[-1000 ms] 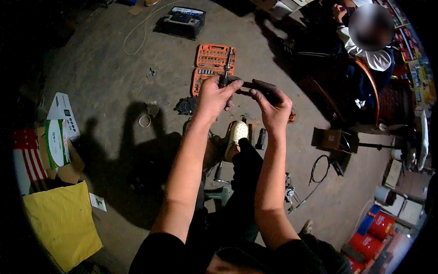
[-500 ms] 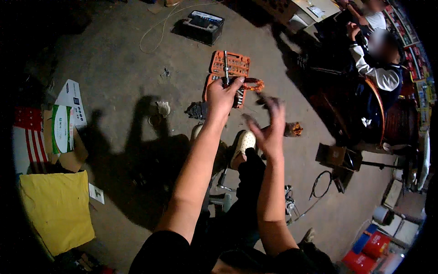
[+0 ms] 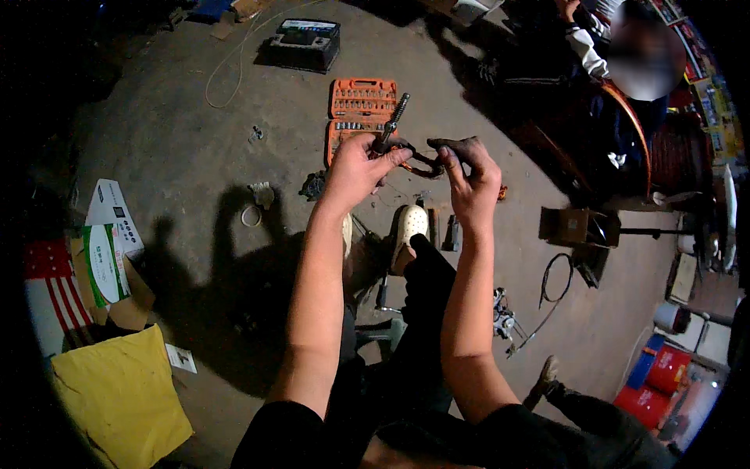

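One slender, spring-coiled metal rod [image 3: 396, 119], at 12 o'clock of the view, is grasped in the left hand [image 3: 351, 168], with one thin, dark, flexible loop [image 3: 426, 170] beside it. Relative to half a second earlier, the rod leans toward 1 o'clock, and the right hand [image 3: 473, 176], previously spread, has its thumb and forefinger drawn together near the loop; whether they grip it cannot be told. On the grey concrete floor [image 3: 195, 141] are one open orange plastic socket case [image 3: 363, 87] at 12, one black rectangular battery [image 3: 305, 45] at 11, one yellow flat bag [image 3: 121, 399] at 8, and two red containers [image 3: 669, 369] at 4.
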Motion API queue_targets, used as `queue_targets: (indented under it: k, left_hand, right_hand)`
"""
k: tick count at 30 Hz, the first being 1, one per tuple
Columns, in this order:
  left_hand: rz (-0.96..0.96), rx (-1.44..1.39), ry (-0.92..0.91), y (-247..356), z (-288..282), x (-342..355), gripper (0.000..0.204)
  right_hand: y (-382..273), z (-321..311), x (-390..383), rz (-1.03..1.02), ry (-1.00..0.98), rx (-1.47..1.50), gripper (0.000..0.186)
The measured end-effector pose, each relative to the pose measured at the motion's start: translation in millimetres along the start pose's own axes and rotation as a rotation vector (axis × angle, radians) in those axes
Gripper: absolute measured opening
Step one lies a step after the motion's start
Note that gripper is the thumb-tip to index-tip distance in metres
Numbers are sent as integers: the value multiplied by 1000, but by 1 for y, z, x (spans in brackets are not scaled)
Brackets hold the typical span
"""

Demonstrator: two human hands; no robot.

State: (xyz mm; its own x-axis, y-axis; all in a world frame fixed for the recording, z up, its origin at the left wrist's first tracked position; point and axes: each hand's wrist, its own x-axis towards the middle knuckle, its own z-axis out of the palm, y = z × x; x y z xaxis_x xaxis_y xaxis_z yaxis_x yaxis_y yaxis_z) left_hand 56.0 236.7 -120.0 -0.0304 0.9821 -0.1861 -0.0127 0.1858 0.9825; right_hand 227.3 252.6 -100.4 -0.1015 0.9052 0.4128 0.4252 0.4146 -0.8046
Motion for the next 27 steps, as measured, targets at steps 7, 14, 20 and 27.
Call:
queue_targets:
  k: [7,14,20,27]
  left_hand:
    - [-16,-389,-149,6,-4,-5,19]
    - [80,-571,157,-2,11,7,15]
    - [227,34,357,4,16,3,14]
    - [190,262,47,-2,-4,4,15]
  right_hand:
    - [3,-5,0,395,-94,265,13]
    - [2,31,-12,76,-63,-7,15]
    - [-6,31,-11,-136,-66,-240,15]
    - [-2,20,-7,-158,-106,-227,13]
